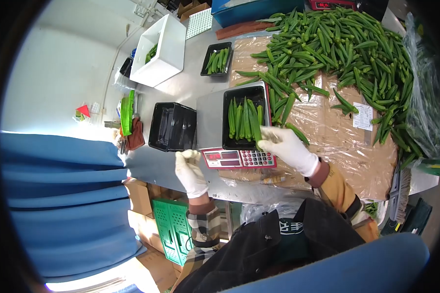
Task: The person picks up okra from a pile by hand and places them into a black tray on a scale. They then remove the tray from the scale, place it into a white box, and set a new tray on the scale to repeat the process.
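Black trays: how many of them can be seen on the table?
3. One with okra on the scale, one empty beside the scale, one with okra farther back near the white box. Others may be hidden.

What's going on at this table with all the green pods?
A person in white gloves is packing okra. The right hand rests at the edge of a black tray of okra that sits on a weighing scale. The left hand is by the scale's display, holding nothing clear. A big okra pile covers the cardboard behind, with an empty black tray and another filled tray nearby.
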Action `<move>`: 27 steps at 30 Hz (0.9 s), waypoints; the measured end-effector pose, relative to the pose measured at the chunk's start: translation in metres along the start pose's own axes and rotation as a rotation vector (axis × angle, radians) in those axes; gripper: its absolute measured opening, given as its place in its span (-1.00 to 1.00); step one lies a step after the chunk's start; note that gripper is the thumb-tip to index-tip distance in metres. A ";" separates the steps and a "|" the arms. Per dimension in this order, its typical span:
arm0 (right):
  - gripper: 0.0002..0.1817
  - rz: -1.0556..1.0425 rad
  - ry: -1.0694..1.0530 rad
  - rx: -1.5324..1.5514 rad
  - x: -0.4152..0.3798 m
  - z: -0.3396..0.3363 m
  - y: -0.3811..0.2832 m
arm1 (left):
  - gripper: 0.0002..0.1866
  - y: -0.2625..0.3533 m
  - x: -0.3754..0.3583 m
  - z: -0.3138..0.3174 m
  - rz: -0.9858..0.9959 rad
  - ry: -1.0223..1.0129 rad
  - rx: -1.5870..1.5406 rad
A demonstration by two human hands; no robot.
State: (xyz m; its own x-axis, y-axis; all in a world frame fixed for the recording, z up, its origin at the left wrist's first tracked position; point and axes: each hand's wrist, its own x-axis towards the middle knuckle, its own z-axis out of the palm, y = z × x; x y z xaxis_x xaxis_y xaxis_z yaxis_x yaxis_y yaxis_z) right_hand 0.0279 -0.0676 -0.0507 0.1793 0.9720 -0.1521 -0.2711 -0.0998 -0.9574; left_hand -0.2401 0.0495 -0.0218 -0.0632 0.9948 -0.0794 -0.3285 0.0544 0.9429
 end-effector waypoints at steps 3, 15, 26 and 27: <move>-0.40 -0.172 0.246 -0.290 0.018 0.005 0.005 | -0.78 -0.024 -0.009 0.010 -0.080 -0.001 0.257; -0.68 -0.007 0.632 -0.730 -0.083 -0.094 0.139 | -0.72 -0.084 0.074 0.054 -0.392 -0.349 0.425; -0.69 -0.256 0.671 -0.913 -0.085 -0.099 0.155 | -0.89 -0.143 0.333 0.112 -0.340 -0.239 0.164; -0.70 -0.256 0.666 -0.915 -0.086 -0.100 0.156 | -0.80 -0.158 0.359 0.099 -0.388 -0.321 0.127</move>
State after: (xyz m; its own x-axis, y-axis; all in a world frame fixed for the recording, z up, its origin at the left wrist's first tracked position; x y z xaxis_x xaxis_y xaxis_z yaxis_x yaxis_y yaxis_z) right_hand 0.0646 -0.1883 -0.2118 0.6659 0.7087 0.2330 0.5814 -0.2973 -0.7574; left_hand -0.1179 0.4070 -0.1670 0.3394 0.8746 -0.3463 -0.1522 0.4144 0.8973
